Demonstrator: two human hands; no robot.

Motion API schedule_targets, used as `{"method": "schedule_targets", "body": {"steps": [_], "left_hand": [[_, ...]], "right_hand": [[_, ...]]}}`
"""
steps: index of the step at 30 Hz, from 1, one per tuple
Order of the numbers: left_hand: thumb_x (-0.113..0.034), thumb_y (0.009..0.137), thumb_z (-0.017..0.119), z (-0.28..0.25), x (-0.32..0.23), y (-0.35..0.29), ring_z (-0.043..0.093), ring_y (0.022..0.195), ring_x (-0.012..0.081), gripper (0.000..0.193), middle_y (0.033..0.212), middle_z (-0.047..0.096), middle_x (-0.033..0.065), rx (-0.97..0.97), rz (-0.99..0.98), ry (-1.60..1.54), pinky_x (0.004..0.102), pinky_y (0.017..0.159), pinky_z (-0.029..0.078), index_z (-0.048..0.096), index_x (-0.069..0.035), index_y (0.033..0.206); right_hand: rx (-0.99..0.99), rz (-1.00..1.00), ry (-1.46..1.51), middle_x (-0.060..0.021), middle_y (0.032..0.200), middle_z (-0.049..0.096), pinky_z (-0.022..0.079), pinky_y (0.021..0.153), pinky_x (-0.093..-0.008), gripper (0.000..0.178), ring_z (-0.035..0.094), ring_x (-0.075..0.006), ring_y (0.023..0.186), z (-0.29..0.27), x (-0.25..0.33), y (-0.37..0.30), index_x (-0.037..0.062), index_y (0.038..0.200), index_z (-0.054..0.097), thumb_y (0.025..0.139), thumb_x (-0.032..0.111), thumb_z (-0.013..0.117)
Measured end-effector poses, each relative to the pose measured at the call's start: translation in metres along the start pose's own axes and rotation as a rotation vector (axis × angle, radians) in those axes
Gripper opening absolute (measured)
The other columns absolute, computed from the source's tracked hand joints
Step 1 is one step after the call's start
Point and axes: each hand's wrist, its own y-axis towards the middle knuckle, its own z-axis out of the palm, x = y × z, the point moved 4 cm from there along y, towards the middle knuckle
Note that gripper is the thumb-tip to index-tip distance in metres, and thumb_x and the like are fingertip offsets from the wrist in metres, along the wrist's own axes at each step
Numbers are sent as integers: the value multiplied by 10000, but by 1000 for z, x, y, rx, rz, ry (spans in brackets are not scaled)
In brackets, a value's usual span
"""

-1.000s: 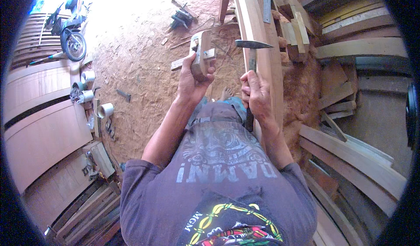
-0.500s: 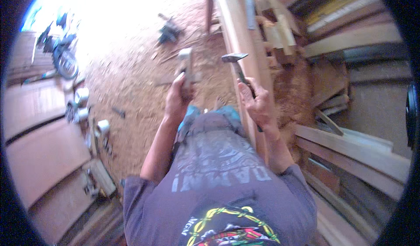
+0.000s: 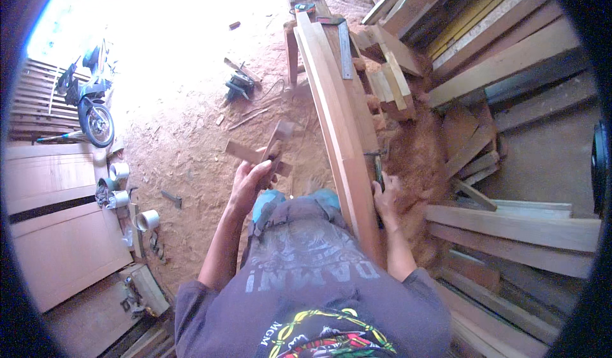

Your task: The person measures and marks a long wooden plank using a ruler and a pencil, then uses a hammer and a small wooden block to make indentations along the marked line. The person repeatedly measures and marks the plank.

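In my left hand (image 3: 252, 178) is a cross-shaped wooden hand plane (image 3: 240, 151), its crossbar sticking out to both sides of my fingers. The plane is held up over the ground, left of a long pale board (image 3: 336, 113) on a narrow bench (image 3: 355, 97). My right hand (image 3: 386, 194) is low at the bench's right side, closed on a hammer (image 3: 378, 168) with a dark handle. The hammer's head points away from me, close to the bench surface, and my fingers hide part of the handle.
A try square (image 3: 345, 49) and a tape measure (image 3: 305, 7) lie farther along the bench. A dark power tool (image 3: 238, 85) rests on the dirt floor. Timber offcuts (image 3: 392, 87) and stacked planks (image 3: 510, 227) stand right; cans (image 3: 146, 220), panels (image 3: 70, 237) and a motorbike (image 3: 95, 106) are left.
My right hand has lowered the hammer from above the board to the bench's right side. My left hand has turned the plane and brought it slightly down and left. The view has shifted.
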Motion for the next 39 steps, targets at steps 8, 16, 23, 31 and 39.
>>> {"method": "schedule_targets", "body": {"steps": [8,16,23,31,39], "left_hand": [[-389,874,827,34,-39,2,669,962,131,742,1113,721,85,339,-113,258,317,827,549,585,-13,1467],[-409,829,872,95,-76,14,699,1053,204,732,1177,733,134,817,-95,820,370,920,559,608,-48,1408],[-306,927,828,101,-90,38,628,1178,173,836,1346,644,111,892,-245,722,331,840,582,373,-52,1580],[-642,1009,593,70,-89,148,721,1072,250,860,1382,651,195,390,-73,157,370,826,598,374,-51,1593],[-378,871,785,156,-8,258,463,1423,458,1059,1581,365,315,-145,331,509,473,1203,391,167,66,1607]], "right_hand": [[21,33,98,-216,1149,631,533,934,-465,457,629,-402,1065,-27,26,18,22,1317,656,898,154,782],[452,-675,359,-189,1455,575,505,1077,-478,681,582,-385,1333,-132,208,53,130,1471,590,866,319,840],[609,-617,316,-202,1357,575,558,948,-571,824,654,-470,1146,-122,254,69,228,1556,491,831,357,860],[200,-193,693,-156,1347,654,526,1032,-385,660,626,-230,1243,-101,226,171,32,1538,452,967,157,760],[49,-71,558,-117,1306,668,505,1044,-364,593,642,-203,1201,6,221,326,39,1495,485,987,213,736]]}}
